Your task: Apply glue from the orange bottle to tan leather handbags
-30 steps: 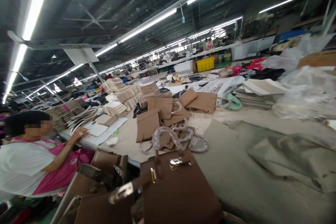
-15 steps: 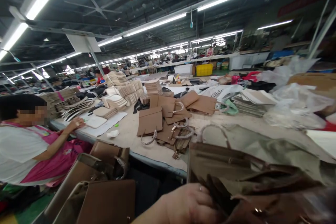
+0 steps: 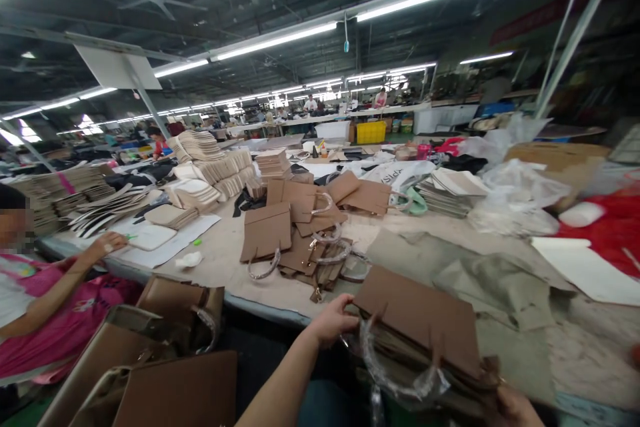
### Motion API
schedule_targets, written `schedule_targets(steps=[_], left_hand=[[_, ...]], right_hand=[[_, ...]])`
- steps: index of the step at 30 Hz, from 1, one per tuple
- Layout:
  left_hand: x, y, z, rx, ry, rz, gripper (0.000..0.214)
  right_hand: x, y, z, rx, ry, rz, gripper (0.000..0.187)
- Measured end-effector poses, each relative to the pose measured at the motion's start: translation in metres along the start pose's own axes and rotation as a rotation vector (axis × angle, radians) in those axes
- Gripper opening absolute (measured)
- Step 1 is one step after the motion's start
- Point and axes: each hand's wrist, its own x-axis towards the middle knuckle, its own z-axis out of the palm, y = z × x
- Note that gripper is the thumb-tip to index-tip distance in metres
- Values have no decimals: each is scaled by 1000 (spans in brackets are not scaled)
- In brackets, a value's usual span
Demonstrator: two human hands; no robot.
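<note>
A brown handbag (image 3: 420, 313) is held at the table's near edge, tipped so that a flat panel faces up. Its handle, wrapped in clear plastic (image 3: 387, 377), hangs toward me. My left hand (image 3: 333, 321) grips the bag's left side, the thumb near the top panel. At the lower right, my right hand (image 3: 517, 407) is closed on the bag's other side, partly hidden by it. Just beyond lies a pile of similar brown handbags (image 3: 300, 247) with wrapped handles. Olive-grey fabric (image 3: 480, 273) is spread behind the held bag.
More brown bags (image 3: 180, 387) stand below the table edge at left. A co-worker's hand (image 3: 113, 241) rests by pale cut pieces (image 3: 150, 235). Stacked beige panels (image 3: 215, 170), plastic bags (image 3: 520, 197), red material (image 3: 610, 227) and a white sheet (image 3: 590, 270) lie on the table.
The bag, earlier upright and blurred close to me, is now tipped with its panel up and handle toward me. My right hand has come into view. The view has swung right.
</note>
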Motion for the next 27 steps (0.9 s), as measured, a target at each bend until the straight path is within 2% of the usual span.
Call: schedule_targets(steps=[2,4,8,11,13,15,17,20,22,25,27], left_hand=[[2,-2,4,-38,2,-52,49],[5,2,10,-82,-18,-75,51],[10,13,20,-105,-85,-167,32],[12,20,24,-86,-79,-217,19],[10,24,28,-84,-61,-206,15],[7,27,34,-79,-58,-174,15],[4,25,42,-63,-64,-147,21],[4,15,55,8,-36,-122,27],[8,6,59,110,32,-88,26],[17,-3,58,326,224,50,21],[23,-6,52,446,384,151,28]], right_hand=[[-5,-15,5,-41,26,-8,27],[-4,-32,3,-60,3,-25,40],[3,-56,-15,-18,-187,-14,55],[7,-60,-36,-22,-377,32,52],[9,-56,-48,-35,-447,68,51],[12,-48,-55,4,-399,108,58],[15,-36,-53,140,-290,161,76],[21,-21,-33,359,-154,246,115],[27,-13,-16,405,-72,303,128],[38,-7,2,354,33,352,125],[43,-7,7,342,22,374,105]])
